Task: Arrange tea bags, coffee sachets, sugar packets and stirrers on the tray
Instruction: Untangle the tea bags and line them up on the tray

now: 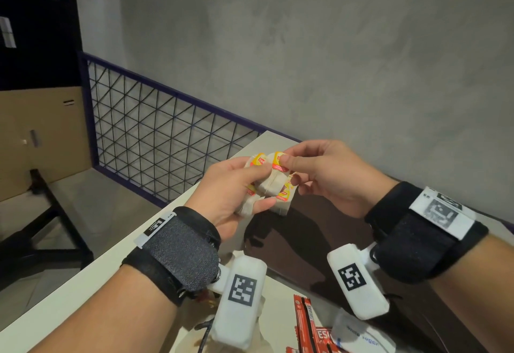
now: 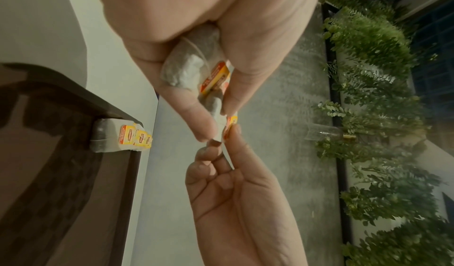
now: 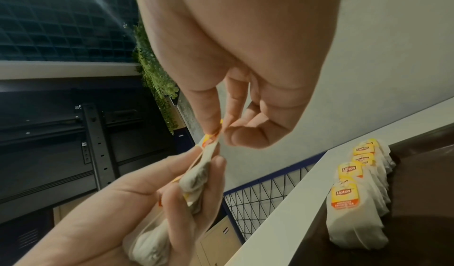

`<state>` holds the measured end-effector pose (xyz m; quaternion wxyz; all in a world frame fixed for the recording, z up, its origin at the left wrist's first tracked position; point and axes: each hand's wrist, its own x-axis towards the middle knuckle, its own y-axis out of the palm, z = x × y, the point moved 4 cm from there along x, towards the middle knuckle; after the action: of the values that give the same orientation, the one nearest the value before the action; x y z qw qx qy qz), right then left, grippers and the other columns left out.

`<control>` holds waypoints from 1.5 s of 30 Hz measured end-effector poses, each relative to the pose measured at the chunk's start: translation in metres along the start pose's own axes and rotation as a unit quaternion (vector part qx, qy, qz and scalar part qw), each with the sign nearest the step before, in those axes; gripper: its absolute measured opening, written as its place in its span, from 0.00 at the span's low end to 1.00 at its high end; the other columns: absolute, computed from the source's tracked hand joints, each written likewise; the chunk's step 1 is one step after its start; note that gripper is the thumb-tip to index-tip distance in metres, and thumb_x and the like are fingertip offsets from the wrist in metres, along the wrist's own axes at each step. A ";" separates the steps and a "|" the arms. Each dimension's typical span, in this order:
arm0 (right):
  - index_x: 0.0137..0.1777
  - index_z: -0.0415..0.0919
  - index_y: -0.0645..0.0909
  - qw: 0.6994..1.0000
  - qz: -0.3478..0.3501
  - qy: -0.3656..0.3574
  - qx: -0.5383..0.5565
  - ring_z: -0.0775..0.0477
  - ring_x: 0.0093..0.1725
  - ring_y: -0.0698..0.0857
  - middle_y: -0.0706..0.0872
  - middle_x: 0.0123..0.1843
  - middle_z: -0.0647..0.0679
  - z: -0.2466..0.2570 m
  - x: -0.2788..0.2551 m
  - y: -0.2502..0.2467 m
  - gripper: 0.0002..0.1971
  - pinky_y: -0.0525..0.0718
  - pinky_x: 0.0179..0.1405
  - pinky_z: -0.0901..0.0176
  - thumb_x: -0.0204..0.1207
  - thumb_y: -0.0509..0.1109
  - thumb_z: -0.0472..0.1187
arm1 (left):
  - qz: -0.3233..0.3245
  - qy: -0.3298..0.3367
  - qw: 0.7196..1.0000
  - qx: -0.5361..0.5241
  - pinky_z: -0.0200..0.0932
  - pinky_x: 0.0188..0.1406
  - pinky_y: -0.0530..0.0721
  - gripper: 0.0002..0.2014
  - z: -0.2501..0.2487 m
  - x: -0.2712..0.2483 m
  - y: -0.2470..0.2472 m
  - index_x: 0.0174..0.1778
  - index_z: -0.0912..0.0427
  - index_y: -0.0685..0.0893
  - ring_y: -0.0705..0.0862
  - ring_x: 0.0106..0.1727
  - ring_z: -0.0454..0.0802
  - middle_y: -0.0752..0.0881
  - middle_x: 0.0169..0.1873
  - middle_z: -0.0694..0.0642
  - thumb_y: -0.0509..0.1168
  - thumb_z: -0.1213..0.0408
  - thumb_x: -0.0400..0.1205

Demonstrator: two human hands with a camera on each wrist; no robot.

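My left hand [image 1: 236,185] grips a bunch of white tea bags [image 1: 271,184] with yellow and red tags, held up above the dark brown tray [image 1: 314,241]. My right hand [image 1: 311,174] pinches the tag of the top tea bag [image 1: 278,159] between thumb and forefinger. In the left wrist view the bunch of tea bags [image 2: 189,70] sits between thumb and fingers, and the right hand's fingers [image 2: 233,134] hold a tag. In the right wrist view a row of several tea bags [image 3: 358,196] leans against the tray's [image 3: 417,221] far rim.
Red coffee sachets [image 1: 306,322] and a white sugar packet [image 1: 361,336] lie on the white table [image 1: 83,288] near its front. A dark wire-mesh railing [image 1: 155,135] runs behind the table's left edge, with a grey wall [image 1: 333,60] beyond.
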<state>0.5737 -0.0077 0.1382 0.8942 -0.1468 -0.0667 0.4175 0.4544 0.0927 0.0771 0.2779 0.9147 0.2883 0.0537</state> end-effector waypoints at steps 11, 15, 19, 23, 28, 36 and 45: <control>0.50 0.33 0.88 1.000 0.003 -0.008 0.006 0.52 0.31 0.82 0.90 0.38 0.44 0.000 -0.002 0.001 0.06 0.81 0.29 0.61 0.79 0.77 0.36 | 0.006 0.007 1.000 0.011 0.37 0.23 0.88 0.10 0.001 -0.001 0.002 0.59 0.64 0.88 0.93 0.37 0.50 0.94 0.42 0.59 0.73 0.70 0.82; 0.49 0.33 0.88 1.000 -0.017 -0.021 -0.001 0.51 0.32 0.83 0.89 0.40 0.43 0.000 -0.002 0.001 0.06 0.82 0.29 0.59 0.80 0.77 0.36 | -0.003 0.016 1.000 0.014 0.37 0.25 0.87 0.10 0.000 -0.002 0.002 0.58 0.63 0.89 0.93 0.36 0.45 0.94 0.41 0.56 0.74 0.71 0.81; 0.50 0.32 0.87 0.999 -0.022 -0.025 0.010 0.51 0.31 0.83 0.89 0.39 0.42 0.003 -0.004 0.001 0.06 0.81 0.29 0.59 0.80 0.76 0.36 | -0.033 0.020 0.999 0.009 0.35 0.21 0.82 0.08 -0.001 -0.001 0.000 0.55 0.62 0.90 0.92 0.38 0.46 0.93 0.42 0.56 0.75 0.69 0.80; 0.52 0.29 0.86 0.999 -0.032 -0.028 0.007 0.51 0.31 0.84 0.89 0.41 0.41 0.006 -0.007 0.000 0.09 0.81 0.28 0.59 0.80 0.76 0.36 | -0.083 0.033 0.996 -0.015 0.32 0.16 0.76 0.05 -0.003 0.003 -0.006 0.51 0.59 0.90 0.89 0.40 0.49 0.91 0.33 0.50 0.76 0.67 0.80; 0.51 0.27 0.87 0.996 -0.080 -0.036 -0.009 0.51 0.30 0.83 0.91 0.42 0.40 0.007 -0.008 -0.007 0.12 0.80 0.30 0.57 0.78 0.79 0.38 | -0.099 0.045 0.994 -0.005 0.31 0.15 0.73 0.10 -0.008 0.002 -0.012 0.52 0.58 0.89 0.90 0.39 0.45 0.89 0.29 0.46 0.79 0.67 0.77; 0.54 0.28 0.86 0.999 -0.014 -0.007 0.040 0.48 0.34 0.85 0.91 0.42 0.40 0.005 -0.016 0.001 0.11 0.85 0.35 0.59 0.79 0.77 0.37 | -0.021 0.034 0.992 0.121 0.34 0.19 0.72 0.04 -0.003 -0.006 0.005 0.45 0.57 0.92 0.85 0.32 0.40 0.91 0.33 0.50 0.79 0.65 0.76; 0.49 0.31 0.88 0.998 -0.040 -0.030 0.026 0.45 0.36 0.85 0.92 0.41 0.40 0.007 -0.017 -0.001 0.09 0.86 0.36 0.55 0.77 0.79 0.38 | -0.009 0.021 0.989 0.149 0.35 0.19 0.74 0.06 0.000 -0.006 0.007 0.41 0.56 0.91 0.82 0.29 0.42 0.87 0.30 0.51 0.80 0.60 0.75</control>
<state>0.5614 -0.0197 0.1453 0.9112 -0.1078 -0.0885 0.3877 0.4526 0.0842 0.0813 0.1330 0.9420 0.3070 0.0268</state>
